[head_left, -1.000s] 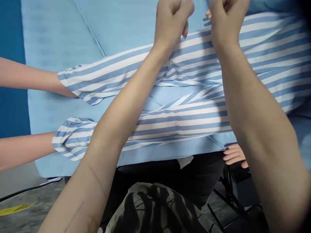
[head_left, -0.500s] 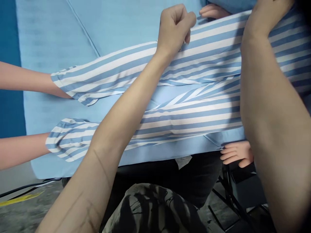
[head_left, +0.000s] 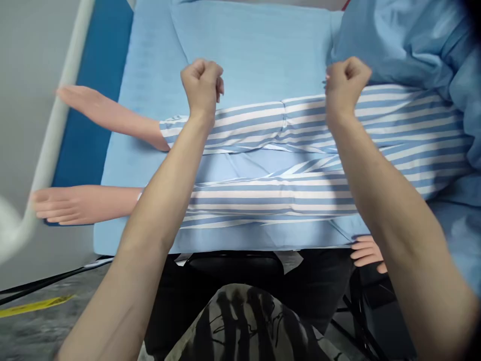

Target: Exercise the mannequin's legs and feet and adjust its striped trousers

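Two loosely closed fists, the left hand (head_left: 203, 86) and the right hand (head_left: 347, 85) of one person, are set well apart above the far side of a manikin (head_left: 255, 198) lying in blue-and-white striped trousers (head_left: 315, 195). The fingers of both hands are curled in toward the palms; whether they pinch anything cannot be told, nor whether they touch the fabric. The trousers run just below both sets of fingers, on the near side. A light-blue sheet (head_left: 263, 45) spreads between and beyond the fists. Well to the left of the left fingers, two bare feet, a far foot (head_left: 84, 103) and a near foot (head_left: 62, 204), point toward a pale rail (head_left: 54, 133). Blue bedding (head_left: 398, 45) bunches just right of the right fingers; well below them, a manikin hand (head_left: 365, 250) shows at the sheet's near edge.
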The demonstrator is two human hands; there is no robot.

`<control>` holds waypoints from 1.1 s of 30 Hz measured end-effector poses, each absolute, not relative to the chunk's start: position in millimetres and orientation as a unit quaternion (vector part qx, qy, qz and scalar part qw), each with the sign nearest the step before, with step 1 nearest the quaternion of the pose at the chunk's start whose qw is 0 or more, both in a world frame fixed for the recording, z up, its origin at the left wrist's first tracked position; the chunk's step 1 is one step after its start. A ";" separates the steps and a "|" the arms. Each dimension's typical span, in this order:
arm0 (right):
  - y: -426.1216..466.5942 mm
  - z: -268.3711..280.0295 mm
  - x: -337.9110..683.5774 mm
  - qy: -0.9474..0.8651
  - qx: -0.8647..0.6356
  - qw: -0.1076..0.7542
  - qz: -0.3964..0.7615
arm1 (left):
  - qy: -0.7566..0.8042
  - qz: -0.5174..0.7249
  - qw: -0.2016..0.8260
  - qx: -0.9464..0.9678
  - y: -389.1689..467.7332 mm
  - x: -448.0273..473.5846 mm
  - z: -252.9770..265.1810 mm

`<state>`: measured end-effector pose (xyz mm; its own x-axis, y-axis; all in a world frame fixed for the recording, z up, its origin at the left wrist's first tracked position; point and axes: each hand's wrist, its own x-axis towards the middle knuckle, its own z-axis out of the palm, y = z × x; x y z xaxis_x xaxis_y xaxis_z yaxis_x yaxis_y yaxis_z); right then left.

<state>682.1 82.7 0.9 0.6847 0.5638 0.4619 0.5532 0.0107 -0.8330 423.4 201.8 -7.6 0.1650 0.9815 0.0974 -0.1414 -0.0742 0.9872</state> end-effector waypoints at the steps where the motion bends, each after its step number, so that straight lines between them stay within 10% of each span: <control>1: 93.2 9.1 652.4 -0.405 -0.694 0.595 0.010 | 0.410 0.520 0.542 0.517 207.9 409.9 -12.8; 12: 191.5 18.6 426.1 -0.502 -0.581 0.610 0.197 | 0.437 0.625 0.509 0.400 212.9 357.3 -22.8; 33: 178.9 -27.1 519.0 -0.432 -0.599 0.627 0.247 | 0.420 0.552 0.473 0.544 188.0 404.1 -32.8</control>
